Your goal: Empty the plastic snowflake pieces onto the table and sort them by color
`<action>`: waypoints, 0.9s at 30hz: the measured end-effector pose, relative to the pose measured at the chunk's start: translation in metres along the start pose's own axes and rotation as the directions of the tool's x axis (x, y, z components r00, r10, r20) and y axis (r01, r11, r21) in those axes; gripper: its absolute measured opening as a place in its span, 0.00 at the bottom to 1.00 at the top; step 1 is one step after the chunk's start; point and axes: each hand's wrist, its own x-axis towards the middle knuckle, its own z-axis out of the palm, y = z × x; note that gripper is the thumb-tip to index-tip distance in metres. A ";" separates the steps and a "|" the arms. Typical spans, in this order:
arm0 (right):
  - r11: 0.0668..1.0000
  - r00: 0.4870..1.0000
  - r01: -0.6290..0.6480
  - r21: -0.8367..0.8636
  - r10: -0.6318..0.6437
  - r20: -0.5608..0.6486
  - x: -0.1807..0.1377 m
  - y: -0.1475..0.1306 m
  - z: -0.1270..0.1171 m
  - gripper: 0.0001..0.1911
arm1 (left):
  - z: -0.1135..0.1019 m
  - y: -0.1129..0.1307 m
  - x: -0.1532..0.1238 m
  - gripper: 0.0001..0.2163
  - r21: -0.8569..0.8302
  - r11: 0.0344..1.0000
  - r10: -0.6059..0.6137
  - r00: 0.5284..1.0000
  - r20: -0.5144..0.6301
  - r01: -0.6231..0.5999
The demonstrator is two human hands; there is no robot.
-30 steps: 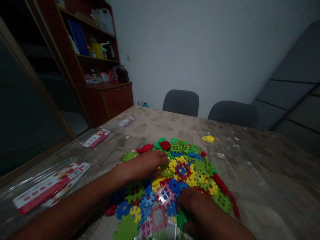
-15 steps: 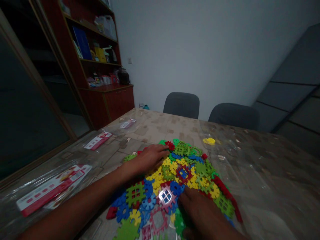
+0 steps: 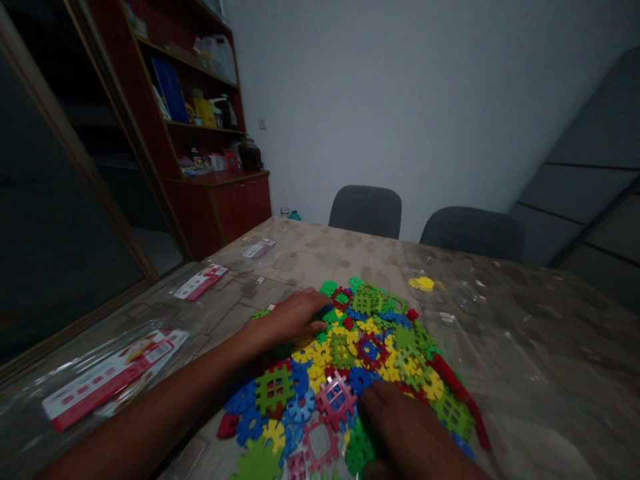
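Your left hand (image 3: 297, 317) is bare, and your left forearm (image 3: 175, 393) is equally bare, its skin showing as one smooth surface from the wrist to the lower edge of the view. This forearm is slim near the wrist and becomes gradually wider toward the elbow side. On the left hand, a gently rounded back and a separate thumb can be distinguished. Your right hand (image 3: 400, 427) is also bare, with a broad back; its finger details are too dim to tell. The right forearm is mostly cut off by the lower edge.
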 end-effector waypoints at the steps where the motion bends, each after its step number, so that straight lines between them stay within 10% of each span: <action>1: 1.000 1.000 -0.005 0.003 0.005 -0.001 0.000 -0.001 0.000 0.33 | 0.000 -0.001 0.000 0.18 -0.002 1.000 0.001 1.000 0.022 -0.001; 19: 0.999 0.999 -0.026 0.040 0.026 0.020 0.003 -0.002 0.005 0.27 | 0.000 0.006 -0.003 0.21 -0.149 0.961 0.256 0.952 0.167 -0.232; 27: 0.998 0.999 -0.054 0.032 0.054 0.001 0.004 -0.002 0.004 0.34 | -0.015 0.004 -0.003 0.16 -0.128 0.984 0.146 0.974 0.176 -0.124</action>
